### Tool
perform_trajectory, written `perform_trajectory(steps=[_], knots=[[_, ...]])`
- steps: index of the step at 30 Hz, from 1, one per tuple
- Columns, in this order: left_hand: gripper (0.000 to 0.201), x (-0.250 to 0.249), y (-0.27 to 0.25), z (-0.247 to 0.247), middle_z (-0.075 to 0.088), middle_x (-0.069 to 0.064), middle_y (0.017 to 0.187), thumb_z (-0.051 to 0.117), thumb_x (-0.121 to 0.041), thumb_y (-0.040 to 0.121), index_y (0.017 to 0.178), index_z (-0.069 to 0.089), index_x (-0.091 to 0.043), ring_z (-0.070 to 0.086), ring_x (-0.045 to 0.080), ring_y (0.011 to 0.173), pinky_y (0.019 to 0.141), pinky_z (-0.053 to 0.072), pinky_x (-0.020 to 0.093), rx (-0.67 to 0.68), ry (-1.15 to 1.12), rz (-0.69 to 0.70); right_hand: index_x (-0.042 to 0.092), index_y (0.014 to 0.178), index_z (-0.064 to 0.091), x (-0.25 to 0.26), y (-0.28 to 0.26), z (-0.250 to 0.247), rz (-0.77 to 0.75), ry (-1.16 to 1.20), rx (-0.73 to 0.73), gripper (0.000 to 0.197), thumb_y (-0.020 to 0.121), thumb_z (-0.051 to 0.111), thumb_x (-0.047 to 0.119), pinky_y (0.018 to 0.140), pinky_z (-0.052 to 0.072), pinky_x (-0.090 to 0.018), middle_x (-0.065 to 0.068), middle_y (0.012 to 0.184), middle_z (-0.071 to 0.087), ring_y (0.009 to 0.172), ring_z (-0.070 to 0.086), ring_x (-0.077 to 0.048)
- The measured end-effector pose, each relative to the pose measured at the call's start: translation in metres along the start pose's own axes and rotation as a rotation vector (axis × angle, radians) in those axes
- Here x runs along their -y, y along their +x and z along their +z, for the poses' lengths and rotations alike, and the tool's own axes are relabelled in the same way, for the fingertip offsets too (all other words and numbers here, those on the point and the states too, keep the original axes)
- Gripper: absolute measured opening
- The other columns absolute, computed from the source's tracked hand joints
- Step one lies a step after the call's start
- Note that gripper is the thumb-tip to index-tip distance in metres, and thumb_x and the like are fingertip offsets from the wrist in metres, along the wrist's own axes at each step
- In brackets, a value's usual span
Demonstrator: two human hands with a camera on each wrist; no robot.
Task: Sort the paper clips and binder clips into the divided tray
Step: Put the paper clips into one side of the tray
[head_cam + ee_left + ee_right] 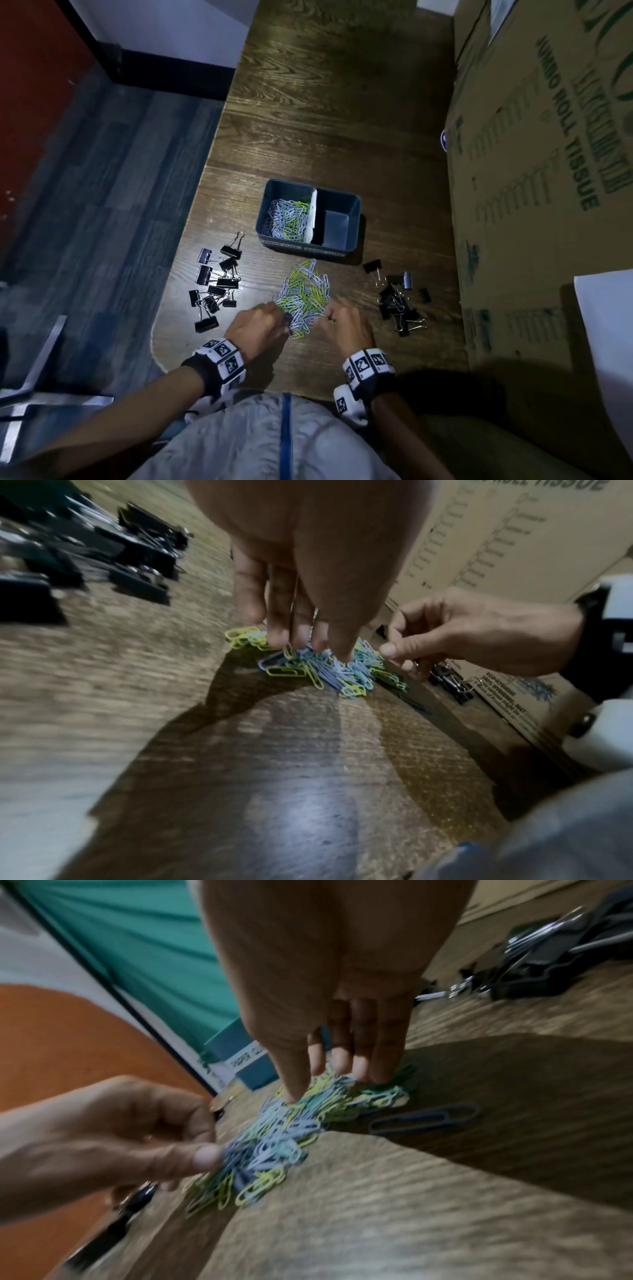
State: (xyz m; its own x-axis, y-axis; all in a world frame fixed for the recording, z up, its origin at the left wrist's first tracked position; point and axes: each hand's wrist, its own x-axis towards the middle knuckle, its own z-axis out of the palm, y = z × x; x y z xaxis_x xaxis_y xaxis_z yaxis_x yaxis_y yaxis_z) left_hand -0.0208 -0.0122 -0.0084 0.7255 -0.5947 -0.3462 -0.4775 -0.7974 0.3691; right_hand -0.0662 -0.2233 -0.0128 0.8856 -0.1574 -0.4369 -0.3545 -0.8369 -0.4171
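On table (308, 102), paper clip pile (305, 294) lengthwise toward tray (352, 219), fingers (274, 631) touching

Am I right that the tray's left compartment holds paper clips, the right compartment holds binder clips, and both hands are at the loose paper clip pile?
Not quite. In the head view the tray's right compartment is empty; the binder clips all lie on the table. The rest holds: paper clips fill the left compartment, and the left hand and right hand are at the loose paper clip pile.
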Motion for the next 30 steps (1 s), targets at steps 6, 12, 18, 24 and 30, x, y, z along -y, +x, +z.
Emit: perform_trajectory(steps=[6, 12, 18, 24, 30], knots=[[0.094, 0.014, -0.014, -0.007, 0.036, 0.007, 0.123, 0.080, -0.048, 0.066, 0.138, 0.024, -0.022, 0.049, 0.017, 0.093, 0.069, 0.048, 0.028, 0.214, 0.007, -0.155, 0.036, 0.133, 0.040, -0.025, 0.005, -0.004, 0.136, -0.058, 0.106, 0.093, 0.057, 0.092, 0.041, 0.099, 0.048, -0.047, -0.002, 0.135, 0.040, 0.124, 0.044, -0.027], [0.072, 0.012, 0.009, 0.000, 0.045, 0.007, 0.123, 0.075, -0.016, 0.076, 0.134, 0.034, -0.021, 0.059, 0.022, 0.083, 0.071, 0.052, 0.032, 0.120, -0.161, -0.145, 0.029, 0.129, 0.046, 0.001, 0.010, 0.010, 0.043, -0.029, 0.028, 0.075, 0.068, 0.086, 0.012, 0.092, 0.051, -0.044, -0.006, 0.127, 0.047, 0.115, 0.054, -0.029], [0.080, -0.003, 0.022, -0.009, 0.039, 0.003, 0.123, 0.077, -0.044, 0.073, 0.135, 0.031, -0.023, 0.046, 0.019, 0.103, 0.082, 0.051, 0.037, 0.063, -0.070, -0.095, 0.028, 0.136, 0.037, 0.026, 0.026, -0.002, -0.009, -0.066, -0.014, 0.086, 0.065, 0.085, 0.023, 0.102, 0.043, -0.043, -0.004, 0.135, 0.037, 0.124, 0.039, -0.028], [0.133, 0.004, 0.030, -0.002, 0.000, 0.008, 0.158, 0.076, -0.065, 0.059, 0.150, -0.013, -0.027, 0.022, 0.032, 0.136, 0.106, 0.037, 0.049, 0.193, 0.107, -0.129, 0.035, 0.156, -0.001, 0.038, 0.052, -0.012, -0.135, -0.300, 0.353, 0.121, 0.071, 0.084, 0.022, 0.119, 0.017, -0.054, 0.003, 0.164, -0.019, 0.151, -0.006, -0.029], [0.100, 0.005, 0.033, 0.001, 0.021, 0.008, 0.145, 0.080, -0.020, 0.072, 0.145, 0.013, -0.032, 0.037, 0.029, 0.124, 0.092, 0.051, 0.040, 0.182, 0.107, -0.014, 0.024, 0.142, 0.043, 0.029, 0.024, -0.002, -0.285, -0.287, 0.145, 0.077, 0.074, 0.070, 0.000, 0.098, 0.048, -0.048, -0.006, 0.153, 0.031, 0.135, 0.035, -0.032]])
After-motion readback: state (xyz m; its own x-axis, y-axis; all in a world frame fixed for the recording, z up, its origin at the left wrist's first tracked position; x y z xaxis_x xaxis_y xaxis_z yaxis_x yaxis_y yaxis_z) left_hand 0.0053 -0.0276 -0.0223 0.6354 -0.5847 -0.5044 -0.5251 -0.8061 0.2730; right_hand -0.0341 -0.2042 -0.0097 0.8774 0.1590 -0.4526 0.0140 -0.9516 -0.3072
